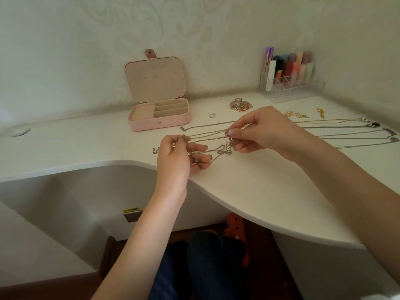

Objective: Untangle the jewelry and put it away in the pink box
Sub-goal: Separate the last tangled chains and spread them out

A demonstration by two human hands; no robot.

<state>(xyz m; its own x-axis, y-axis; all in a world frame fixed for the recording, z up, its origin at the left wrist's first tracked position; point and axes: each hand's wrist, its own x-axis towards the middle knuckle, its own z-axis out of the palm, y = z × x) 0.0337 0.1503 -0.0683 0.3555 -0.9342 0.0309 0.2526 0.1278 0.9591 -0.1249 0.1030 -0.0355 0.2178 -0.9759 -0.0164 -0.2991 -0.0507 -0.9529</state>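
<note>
A tangle of thin silver and gold necklace chains (213,146) stretches between my two hands just above the white desk (249,191). My left hand (177,159) pinches one end of the chains with curled fingers. My right hand (257,132) pinches the other end near a small bow pendant (224,150). The pink box (159,114) stands open at the back left, lid upright, its compartments bare.
Several straightened necklaces (350,132) lie at the right. A ring (212,115), a pile of bracelets (240,105) and gold earrings (300,114) sit behind my hands. A clear organizer of cosmetics (290,79) stands in the back right corner. The desk edge curves in front.
</note>
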